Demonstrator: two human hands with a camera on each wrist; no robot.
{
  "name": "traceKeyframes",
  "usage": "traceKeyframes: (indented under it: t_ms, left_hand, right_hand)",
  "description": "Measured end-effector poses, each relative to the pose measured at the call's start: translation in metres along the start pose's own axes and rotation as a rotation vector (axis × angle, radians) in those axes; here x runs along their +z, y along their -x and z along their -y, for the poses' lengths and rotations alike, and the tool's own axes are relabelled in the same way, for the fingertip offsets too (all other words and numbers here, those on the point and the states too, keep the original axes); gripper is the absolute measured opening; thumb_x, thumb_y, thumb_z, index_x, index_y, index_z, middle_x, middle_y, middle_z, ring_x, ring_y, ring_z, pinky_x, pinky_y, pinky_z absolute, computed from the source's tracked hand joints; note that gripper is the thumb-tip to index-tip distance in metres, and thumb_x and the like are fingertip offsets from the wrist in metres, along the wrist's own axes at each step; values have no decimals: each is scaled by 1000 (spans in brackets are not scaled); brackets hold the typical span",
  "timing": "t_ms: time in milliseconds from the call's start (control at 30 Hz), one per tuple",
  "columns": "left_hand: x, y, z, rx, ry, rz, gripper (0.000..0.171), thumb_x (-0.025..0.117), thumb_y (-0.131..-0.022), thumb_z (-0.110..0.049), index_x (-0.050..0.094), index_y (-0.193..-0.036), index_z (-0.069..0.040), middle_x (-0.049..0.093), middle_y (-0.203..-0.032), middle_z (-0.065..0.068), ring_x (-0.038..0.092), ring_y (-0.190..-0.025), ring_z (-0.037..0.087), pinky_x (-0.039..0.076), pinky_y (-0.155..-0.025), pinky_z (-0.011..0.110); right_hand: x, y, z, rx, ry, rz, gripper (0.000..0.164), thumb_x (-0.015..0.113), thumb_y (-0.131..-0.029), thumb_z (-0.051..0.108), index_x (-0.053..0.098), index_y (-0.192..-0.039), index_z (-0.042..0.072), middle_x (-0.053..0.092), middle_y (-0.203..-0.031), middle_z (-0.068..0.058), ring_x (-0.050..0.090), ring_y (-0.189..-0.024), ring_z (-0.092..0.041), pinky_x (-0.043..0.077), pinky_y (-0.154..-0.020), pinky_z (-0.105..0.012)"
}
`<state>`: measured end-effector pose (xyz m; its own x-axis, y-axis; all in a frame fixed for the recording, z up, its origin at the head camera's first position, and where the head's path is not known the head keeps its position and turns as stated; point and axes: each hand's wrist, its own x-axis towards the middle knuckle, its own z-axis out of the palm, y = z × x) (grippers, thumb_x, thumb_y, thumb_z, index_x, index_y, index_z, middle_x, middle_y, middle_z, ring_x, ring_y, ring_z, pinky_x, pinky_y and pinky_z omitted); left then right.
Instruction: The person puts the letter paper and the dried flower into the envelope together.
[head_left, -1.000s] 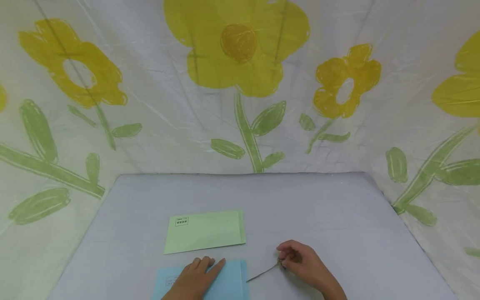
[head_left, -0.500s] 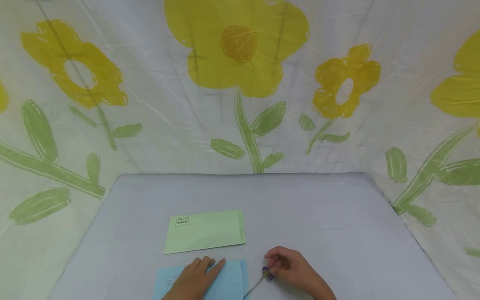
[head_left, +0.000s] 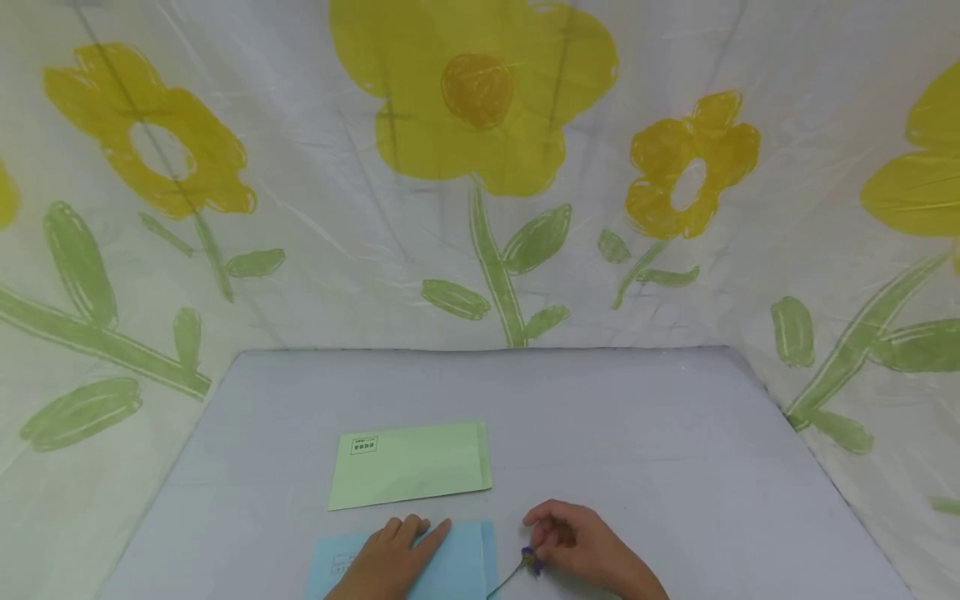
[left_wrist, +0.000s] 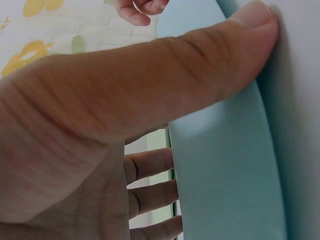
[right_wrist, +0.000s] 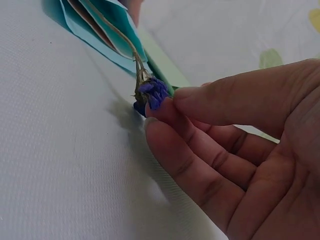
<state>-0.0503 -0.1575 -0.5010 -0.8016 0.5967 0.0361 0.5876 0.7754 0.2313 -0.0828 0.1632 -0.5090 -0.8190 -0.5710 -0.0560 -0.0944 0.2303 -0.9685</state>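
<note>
A light blue envelope (head_left: 459, 560) lies at the table's near edge under my left hand (head_left: 386, 560). In the left wrist view, my thumb (left_wrist: 150, 87) reaches across to one long edge of it while the fingers bear on the other. Its mouth gapes at the right end in the right wrist view. My right hand (head_left: 581, 546) pinches a dried flower (right_wrist: 156, 92) by its purple-blue head, between thumb and fingers. The thin brown stem (right_wrist: 112, 27) runs into the open mouth; its far end is hidden.
A pale green envelope (head_left: 408, 468) with a small printed box lies flat just beyond the blue one. The grey-white table (head_left: 637, 433) meets a white curtain (head_left: 337, 292) painted with yellow flowers at its back and sides.
My right hand has moved left and nearer with the dried flower, bringing the stem from beside the blue envelope to its mouth. The left hand stays in place.
</note>
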Motion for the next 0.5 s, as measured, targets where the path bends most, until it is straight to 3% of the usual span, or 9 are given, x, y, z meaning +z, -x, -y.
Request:
traceKeyframes:
  t_ms: [500]
  left_hand:
    - [1, 0, 0, -1, -10, -7, 100, 51, -77, -87, 58, -140, -10, 59, -113, 8, 46, -88, 15, 47, -69, 28]
  right_hand:
    - [5, -1, -2, -4, -71, 81, 29, 66, -92, 0, 65, -120, 3, 70, -101, -8, 68, -88, -14, 58, -77, -28]
